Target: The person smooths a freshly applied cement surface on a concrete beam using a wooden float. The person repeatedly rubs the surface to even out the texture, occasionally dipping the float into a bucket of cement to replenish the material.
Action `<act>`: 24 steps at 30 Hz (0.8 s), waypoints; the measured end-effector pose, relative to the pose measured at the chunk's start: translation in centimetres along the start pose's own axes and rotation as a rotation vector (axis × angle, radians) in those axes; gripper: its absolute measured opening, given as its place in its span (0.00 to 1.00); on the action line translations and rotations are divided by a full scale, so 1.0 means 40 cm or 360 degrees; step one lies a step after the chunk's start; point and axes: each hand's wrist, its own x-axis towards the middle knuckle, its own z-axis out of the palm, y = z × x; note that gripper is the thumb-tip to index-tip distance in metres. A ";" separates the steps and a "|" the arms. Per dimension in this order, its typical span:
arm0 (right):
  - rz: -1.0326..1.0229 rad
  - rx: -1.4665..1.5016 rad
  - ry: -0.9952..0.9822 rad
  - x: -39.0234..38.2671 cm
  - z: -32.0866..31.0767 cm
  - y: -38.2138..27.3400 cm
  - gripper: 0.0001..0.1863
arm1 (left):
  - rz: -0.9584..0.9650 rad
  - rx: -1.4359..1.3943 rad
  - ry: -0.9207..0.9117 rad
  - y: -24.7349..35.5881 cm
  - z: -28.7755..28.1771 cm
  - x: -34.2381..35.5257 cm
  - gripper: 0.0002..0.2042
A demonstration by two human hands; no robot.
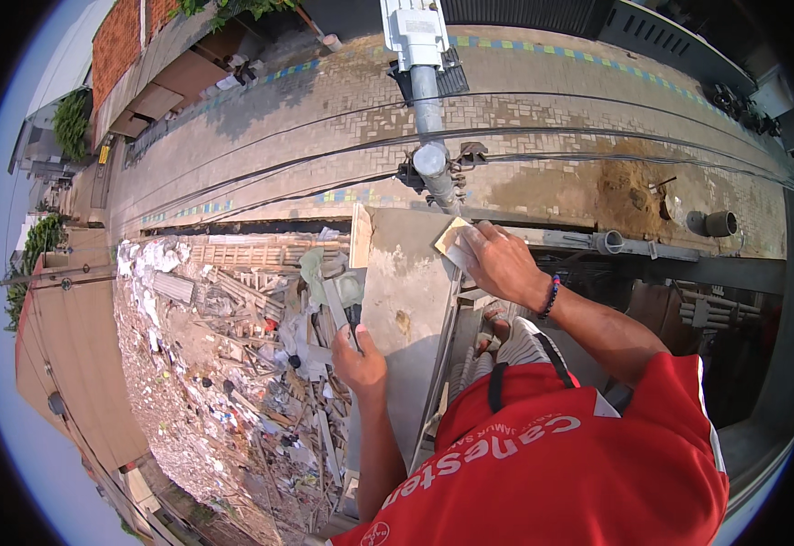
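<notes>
Far below, a paved brick street point(543, 100) fills the upper frame, and a rubble-strewn lot point(224, 364) the lower left. At centre runs a grey cemented wall top point(406, 291): the left hand point(358, 362) grips a steel trowel point(335, 300) by its handle, the right hand point(502, 262) presses a pale rectangular float point(452, 239) flat near the far end. Light, even strokes would probably smooth best.

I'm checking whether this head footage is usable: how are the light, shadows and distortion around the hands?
Head view: hard sunlight, sharp around both hands; the left hand grips a trowel, the right hand presses a float on the grey ledge; deep shade at right; fisheye bends the overhead cables and darkens the corners.
</notes>
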 end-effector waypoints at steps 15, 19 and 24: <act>-0.0273 -0.0009 -0.0301 -0.069 0.065 -0.060 0.20 | -0.0129 0.0150 -0.0128 0.037 0.042 0.000 0.19; -0.0253 0.0495 -0.0465 -0.119 -0.025 -0.083 0.26 | -0.0135 0.0283 -0.0229 0.014 0.038 -0.016 0.25; 0.0461 0.1175 0.0105 -0.081 -0.193 0.089 0.30 | -0.0112 0.0228 -0.0182 0.034 0.015 -0.026 0.31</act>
